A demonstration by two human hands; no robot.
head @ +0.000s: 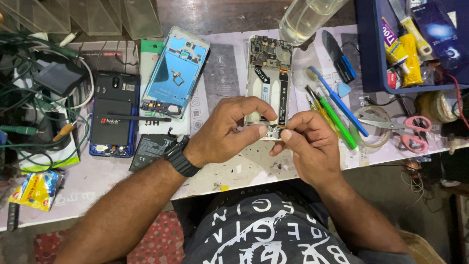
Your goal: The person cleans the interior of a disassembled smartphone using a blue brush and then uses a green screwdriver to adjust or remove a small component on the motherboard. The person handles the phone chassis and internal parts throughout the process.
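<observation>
Both hands meet over the opened phone (266, 73) — left hand (229, 129) and right hand (308, 146) fingers pinching a small part (273, 132).

From my remote feed the light is soft, even daylight from above, bright on the pale desk (244, 171). Shadows are faint and short under the forearms. Mild glare sits on the clear bottle (305, 19) and the blue phone shell (176, 68). Focus is sharp centrally; the corners darken and stretch slightly, and the floor below is dim.
</observation>
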